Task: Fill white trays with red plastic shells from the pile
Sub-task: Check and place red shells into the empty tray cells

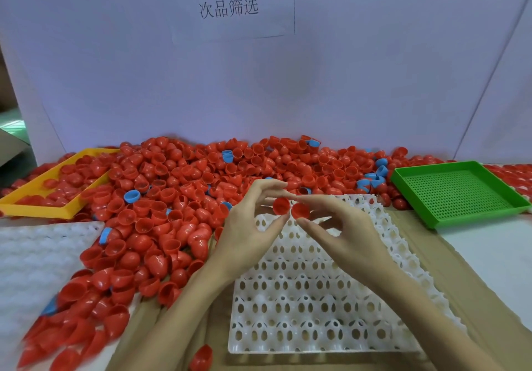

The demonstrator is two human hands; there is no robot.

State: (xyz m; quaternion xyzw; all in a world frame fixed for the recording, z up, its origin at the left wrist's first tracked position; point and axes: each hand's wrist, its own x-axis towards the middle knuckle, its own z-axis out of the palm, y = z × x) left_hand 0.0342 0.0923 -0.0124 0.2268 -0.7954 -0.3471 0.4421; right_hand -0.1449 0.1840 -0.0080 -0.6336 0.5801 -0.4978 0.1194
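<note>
A big pile of red plastic shells [178, 198] spreads across the table's back and left. A white tray [311, 293] with rows of holed cups lies in front of me, with no shells in the cups I can see. My left hand [247, 226] pinches one red shell [280, 205] between thumb and fingers above the tray's far end. My right hand [342, 226] pinches a second red shell [300, 210] right beside it, the two shells nearly touching.
A yellow tray [34, 208] with red shells sits at far left, a green perforated tray [457, 192] at right. Another white tray [37, 255] lies at left. Several blue caps [131, 196] are mixed in the pile. One loose shell [201, 357] lies near the front edge.
</note>
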